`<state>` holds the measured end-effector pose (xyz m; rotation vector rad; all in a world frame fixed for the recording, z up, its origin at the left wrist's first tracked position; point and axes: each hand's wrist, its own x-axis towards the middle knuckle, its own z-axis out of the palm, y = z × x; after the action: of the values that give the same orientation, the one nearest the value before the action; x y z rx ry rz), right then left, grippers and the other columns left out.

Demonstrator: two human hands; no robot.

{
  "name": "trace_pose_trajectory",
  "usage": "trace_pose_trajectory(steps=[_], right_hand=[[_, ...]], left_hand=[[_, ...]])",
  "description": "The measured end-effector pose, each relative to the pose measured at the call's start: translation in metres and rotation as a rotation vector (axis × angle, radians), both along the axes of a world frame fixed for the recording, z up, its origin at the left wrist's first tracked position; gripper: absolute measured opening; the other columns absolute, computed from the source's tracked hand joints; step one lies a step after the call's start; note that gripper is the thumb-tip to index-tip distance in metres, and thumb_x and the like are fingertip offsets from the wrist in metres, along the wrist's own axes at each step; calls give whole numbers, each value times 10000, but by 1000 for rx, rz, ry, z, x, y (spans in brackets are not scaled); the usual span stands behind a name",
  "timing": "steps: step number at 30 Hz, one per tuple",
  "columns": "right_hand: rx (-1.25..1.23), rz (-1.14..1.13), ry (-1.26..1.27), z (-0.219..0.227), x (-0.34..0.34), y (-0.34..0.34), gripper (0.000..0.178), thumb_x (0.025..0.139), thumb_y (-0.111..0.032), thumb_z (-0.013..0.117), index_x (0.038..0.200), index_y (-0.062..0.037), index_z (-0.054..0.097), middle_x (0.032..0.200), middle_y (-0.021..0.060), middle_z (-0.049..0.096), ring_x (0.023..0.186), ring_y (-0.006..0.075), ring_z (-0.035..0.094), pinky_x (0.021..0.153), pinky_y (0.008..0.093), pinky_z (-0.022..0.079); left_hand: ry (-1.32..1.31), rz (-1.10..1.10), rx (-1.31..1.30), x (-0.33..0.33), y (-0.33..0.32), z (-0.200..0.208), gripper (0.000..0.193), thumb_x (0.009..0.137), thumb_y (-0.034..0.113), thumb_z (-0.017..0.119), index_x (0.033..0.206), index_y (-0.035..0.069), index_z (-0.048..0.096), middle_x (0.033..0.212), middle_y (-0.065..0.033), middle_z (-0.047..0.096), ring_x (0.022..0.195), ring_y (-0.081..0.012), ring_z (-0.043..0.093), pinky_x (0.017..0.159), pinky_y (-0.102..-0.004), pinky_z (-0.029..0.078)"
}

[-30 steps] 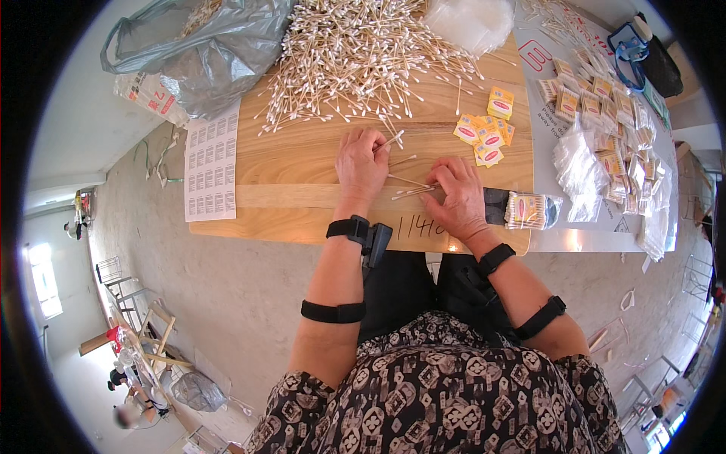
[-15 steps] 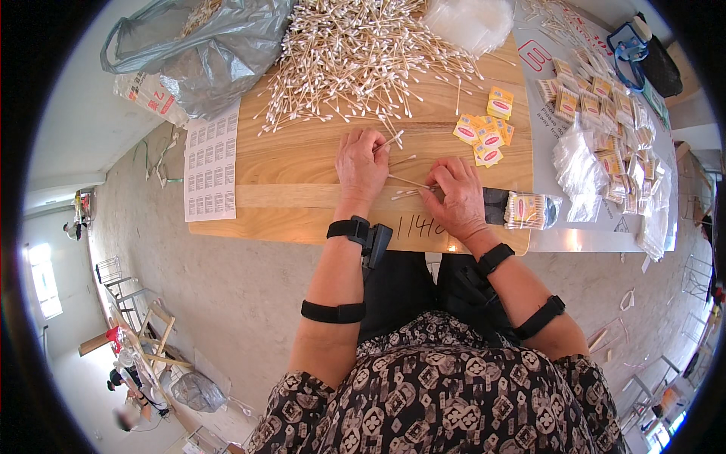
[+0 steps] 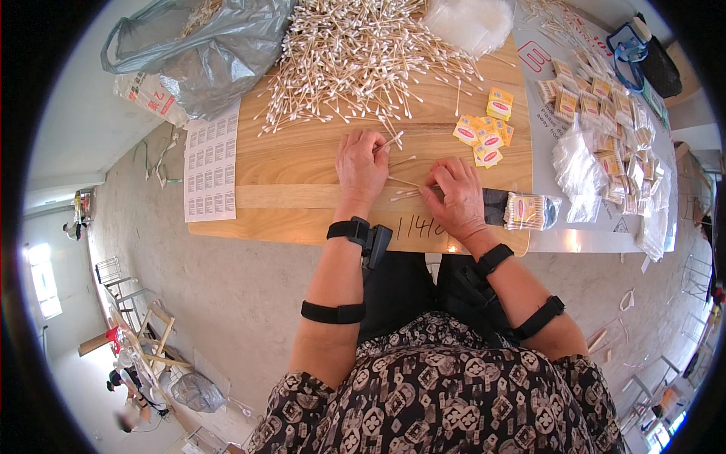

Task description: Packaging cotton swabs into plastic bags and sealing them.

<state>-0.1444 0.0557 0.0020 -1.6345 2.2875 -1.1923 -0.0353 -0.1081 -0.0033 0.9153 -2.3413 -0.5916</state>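
My left hand (image 3: pixel 362 168) is closed round a few cotton swabs (image 3: pixel 390 141), whose white tips stick out past the fingertips on the right. The hand rests on the wooden board, just below a large heap of loose cotton swabs (image 3: pixel 340 64). To its right, my right hand (image 3: pixel 456 195) has thumb and forefinger pinched over the ends of some more swabs (image 3: pixel 406 181) on the board. How many it grips is hidden under the fingers. Beside the right wrist lies a clear packet of swabs with a yellow label (image 3: pixel 525 210). Small yellow printed cards (image 3: pixel 488 138) are scattered beyond that hand.
A grey plastic bag (image 3: pixel 219 68) stands at the far left, above a printed label sheet (image 3: pixel 211 166). Clear empty bags (image 3: pixel 473 23) lie at the back. On the right, a grey surface (image 3: pixel 544 163) carries many filled swab packets (image 3: pixel 605 113) and loose clear bags (image 3: pixel 581 170).
The fingers of my right hand have shifted very slightly over the swabs. My left hand and everything else look unmoved.
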Motion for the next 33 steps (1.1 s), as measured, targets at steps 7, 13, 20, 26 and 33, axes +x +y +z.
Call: trace_pose_trajectory(steps=[7, 13, 20, 26, 33], right_hand=[[13, 20, -11, 2, 0, 1, 188, 726, -138, 711, 830, -74, 568, 944, 81, 561, 920, 294, 543, 796, 410, 413], [21, -69, -210, -2, -1, -8, 203, 735, -149, 707, 896, -73, 609, 932, 84, 574, 926, 295, 554, 774, 415, 447], [-44, -116, -72, -2, -1, -42, 169, 734, -143, 711, 884, -101, 646, 891, 71, 592, 877, 294, 582, 765, 417, 464], [49, -177, -335, 5, -5, -56, 78, 765, -117, 686, 817, -78, 644, 916, 101, 600, 844, 323, 615, 719, 435, 486], [181, -169, -251, 11, -21, -91, 62, 751, -123, 680, 772, -74, 649, 915, 121, 608, 830, 322, 627, 711, 432, 498]], left_hand=[[3, 4, 18, 0, 0, 0, 119, 737, 49, 717, 803, 82, 623, 770, -49, 573, 753, -244, 556, 679, -380, 458], [47, -5, 0, 3, 1, -4, 114, 746, 52, 714, 818, 80, 630, 769, -50, 573, 753, -239, 563, 676, -366, 463], [73, -17, 25, 4, -1, -4, 103, 743, 61, 721, 805, 73, 640, 778, -53, 580, 763, -245, 560, 681, -363, 461], [46, -50, 5, 7, -2, -5, 126, 716, 73, 739, 819, 76, 666, 790, -53, 595, 785, -252, 559, 695, -361, 464], [91, -62, 21, 7, -1, -6, 121, 695, 64, 742, 798, 87, 681, 808, -33, 621, 815, -251, 559, 706, -368, 468]])
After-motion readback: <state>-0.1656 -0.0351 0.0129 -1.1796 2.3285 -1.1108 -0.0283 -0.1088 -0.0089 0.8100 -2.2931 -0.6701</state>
